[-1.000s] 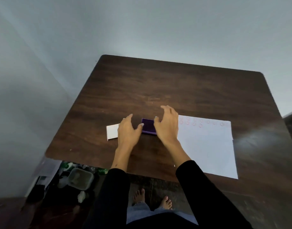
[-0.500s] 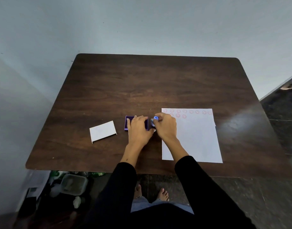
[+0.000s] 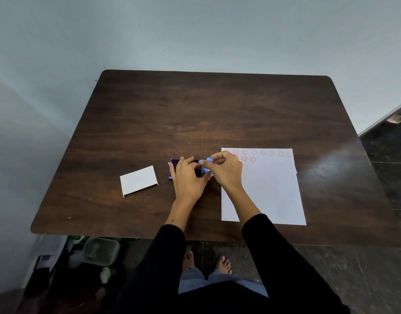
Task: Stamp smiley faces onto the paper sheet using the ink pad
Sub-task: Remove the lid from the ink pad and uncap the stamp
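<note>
Head view: right hand pinches the stamp at the pad's right edge; left hand steadies the pad; paper lies rightward.

Dark brown wood-grain table with rounded corners pushed against plain pale grey-blue wall. Glossy dark tiled floor on right, light glare on table's right side. Under table's left edge: translucent grey plastic container among dim clutter, too dark to identify.
</note>
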{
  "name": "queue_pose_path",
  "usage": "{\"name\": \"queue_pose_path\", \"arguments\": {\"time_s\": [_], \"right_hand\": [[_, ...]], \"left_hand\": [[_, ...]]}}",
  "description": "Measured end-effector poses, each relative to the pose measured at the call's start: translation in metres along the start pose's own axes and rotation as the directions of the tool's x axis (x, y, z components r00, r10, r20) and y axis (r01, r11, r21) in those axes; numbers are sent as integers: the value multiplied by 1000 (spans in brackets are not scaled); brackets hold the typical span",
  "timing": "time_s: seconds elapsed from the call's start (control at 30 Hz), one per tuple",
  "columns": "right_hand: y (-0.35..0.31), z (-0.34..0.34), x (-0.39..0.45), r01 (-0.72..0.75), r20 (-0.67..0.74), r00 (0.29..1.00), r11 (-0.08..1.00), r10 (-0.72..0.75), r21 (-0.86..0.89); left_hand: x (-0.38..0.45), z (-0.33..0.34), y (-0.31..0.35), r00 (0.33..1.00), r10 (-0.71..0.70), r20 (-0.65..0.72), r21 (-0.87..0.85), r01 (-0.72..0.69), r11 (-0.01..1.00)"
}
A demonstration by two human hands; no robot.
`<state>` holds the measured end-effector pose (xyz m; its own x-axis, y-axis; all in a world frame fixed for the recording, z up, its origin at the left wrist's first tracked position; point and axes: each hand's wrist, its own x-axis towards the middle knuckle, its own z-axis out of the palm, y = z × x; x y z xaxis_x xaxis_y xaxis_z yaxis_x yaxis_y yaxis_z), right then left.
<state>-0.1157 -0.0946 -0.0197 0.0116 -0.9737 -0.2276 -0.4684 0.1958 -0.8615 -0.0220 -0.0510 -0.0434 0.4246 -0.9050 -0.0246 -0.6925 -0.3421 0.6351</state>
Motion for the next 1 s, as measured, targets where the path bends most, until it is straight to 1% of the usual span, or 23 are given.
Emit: {"name": "queue_pose_path", "arguments": {"time_s": [0.13,0.37,0.53,0.63,0.77,0.83,0.87,0.9,0.93,1.0], "right_hand": [[-2,2,1,4,14,1000,1000,-4,-12],[0,2,3,28,38,999,999,-27,-18],[1,0,5,34,81,996,999,-34,3],[3,-3,7,27,96,995,999,-29,22],[9,-12,12,-7,96,995,999,4,37],[10,-17,15,-56,58,997,991,49,124],[9,-20,17,-104,45,994,971,96,214],[8,-23,18,-163,61,987,928,152,336],[6,-26,19,-227,113,974,851,197,474],[5,-32,18,-339,249,941,627,230,702]], "left_hand": [[1,0,-2,999,-33,-16,-38,32,999],[0,1,-6,1000,-2,-6,-2,2,1000],[0,3,-7,1000,10,-8,-15,-10,1000],[-1,6,-5,999,15,-28,-23,-16,1000],[-4,10,-3,999,45,-25,26,-44,999],[-10,13,-4,997,72,-39,16,-71,997],[-14,15,-5,994,97,-49,13,-96,995],[-20,17,-5,991,123,-57,21,-122,992],[-25,20,-6,987,148,-67,35,-146,989],[-36,27,-7,978,189,-86,68,-184,981]]}}
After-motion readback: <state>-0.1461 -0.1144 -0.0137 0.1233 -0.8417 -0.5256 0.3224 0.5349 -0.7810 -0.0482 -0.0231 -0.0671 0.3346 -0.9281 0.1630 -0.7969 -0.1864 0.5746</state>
